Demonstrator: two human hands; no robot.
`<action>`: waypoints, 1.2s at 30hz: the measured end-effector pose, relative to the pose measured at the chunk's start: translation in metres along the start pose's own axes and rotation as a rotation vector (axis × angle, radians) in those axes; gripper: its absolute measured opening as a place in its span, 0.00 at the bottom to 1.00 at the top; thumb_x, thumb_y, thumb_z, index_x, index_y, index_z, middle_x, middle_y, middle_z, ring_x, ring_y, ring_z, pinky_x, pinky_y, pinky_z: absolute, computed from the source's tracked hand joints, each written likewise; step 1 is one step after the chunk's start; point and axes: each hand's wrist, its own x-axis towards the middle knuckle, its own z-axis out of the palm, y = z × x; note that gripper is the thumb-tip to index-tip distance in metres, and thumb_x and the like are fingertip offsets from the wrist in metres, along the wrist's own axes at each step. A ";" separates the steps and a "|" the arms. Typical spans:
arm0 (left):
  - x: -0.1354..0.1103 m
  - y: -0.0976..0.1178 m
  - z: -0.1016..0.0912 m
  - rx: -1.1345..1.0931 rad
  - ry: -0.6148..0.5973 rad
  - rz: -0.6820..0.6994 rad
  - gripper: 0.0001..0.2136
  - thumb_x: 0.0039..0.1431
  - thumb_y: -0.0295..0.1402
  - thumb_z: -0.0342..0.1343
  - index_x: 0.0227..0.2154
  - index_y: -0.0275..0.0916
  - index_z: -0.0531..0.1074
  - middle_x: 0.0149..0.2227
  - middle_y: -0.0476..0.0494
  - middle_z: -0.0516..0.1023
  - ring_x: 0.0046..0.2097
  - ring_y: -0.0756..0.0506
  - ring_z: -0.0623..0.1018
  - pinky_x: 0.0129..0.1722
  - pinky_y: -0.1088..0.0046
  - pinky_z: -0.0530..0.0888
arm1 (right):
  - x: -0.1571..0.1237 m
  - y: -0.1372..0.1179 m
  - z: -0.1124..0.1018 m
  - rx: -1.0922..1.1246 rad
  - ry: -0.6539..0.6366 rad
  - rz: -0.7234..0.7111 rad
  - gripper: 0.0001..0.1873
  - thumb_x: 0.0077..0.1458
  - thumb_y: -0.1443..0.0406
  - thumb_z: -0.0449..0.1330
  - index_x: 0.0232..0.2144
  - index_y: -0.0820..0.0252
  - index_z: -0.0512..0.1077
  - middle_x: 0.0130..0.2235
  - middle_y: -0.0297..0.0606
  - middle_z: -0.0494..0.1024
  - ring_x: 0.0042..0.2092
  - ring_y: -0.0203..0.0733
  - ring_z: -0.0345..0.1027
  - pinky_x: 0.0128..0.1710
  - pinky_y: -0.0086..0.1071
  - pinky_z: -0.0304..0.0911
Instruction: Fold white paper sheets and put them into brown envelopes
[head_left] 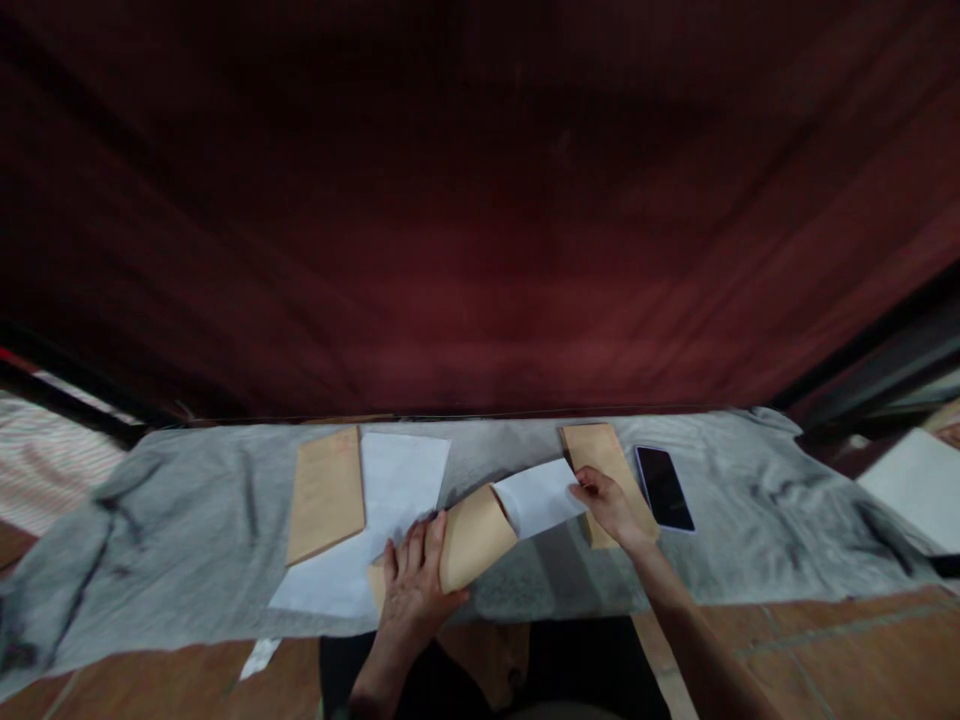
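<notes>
1. A brown paper envelope is laid at a slant on a grey cloth, in front of the seated person's lap, with its mouth turned to the right
2. A white sheet of paper is seen with its left end inside that mouth and the rest outside; which way it is being moved cannot be told
3. The left hand is spread flat over the left part of the envelope, fingers slightly parted and not closed round it, probably so that the envelope is kept from sliding
4. The sheet's outer end is pinched between the thumb and fingers of the right hand, likely so that it is held in line with the mouth
5. On the left, a brown envelope stack is rested partly on large white paper; on the right, a second envelope pile is set beneath the right hand's reach, with a phone just beside it, seemingly for easy access
6. The cloth's far edge is bounded by a dark red panel; its near edge is crossed by both forearms
7. Open room is left beyond the phone, at far left, and between the held envelope and the right pile
</notes>
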 end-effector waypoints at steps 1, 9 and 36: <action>0.000 -0.001 0.000 0.008 0.000 0.013 0.51 0.45 0.35 0.64 0.71 0.39 0.44 0.64 0.31 0.64 0.66 0.30 0.63 0.67 0.42 0.46 | 0.000 0.001 0.000 -0.002 -0.009 0.005 0.16 0.47 0.50 0.61 0.25 0.54 0.67 0.26 0.32 0.70 0.29 0.41 0.64 0.30 0.32 0.60; 0.004 -0.002 -0.003 0.038 -0.002 0.079 0.51 0.45 0.38 0.65 0.71 0.40 0.44 0.64 0.31 0.65 0.66 0.29 0.62 0.67 0.41 0.47 | 0.000 0.004 0.012 0.001 -0.058 0.049 0.16 0.46 0.50 0.61 0.22 0.54 0.66 0.24 0.31 0.68 0.28 0.39 0.62 0.28 0.31 0.58; 0.017 0.020 0.001 0.011 -0.014 0.144 0.50 0.45 0.40 0.65 0.70 0.39 0.48 0.64 0.29 0.64 0.66 0.28 0.62 0.67 0.40 0.48 | -0.025 0.012 0.071 0.095 -0.106 0.232 0.20 0.47 0.48 0.60 0.22 0.58 0.76 0.23 0.33 0.72 0.28 0.40 0.64 0.31 0.33 0.59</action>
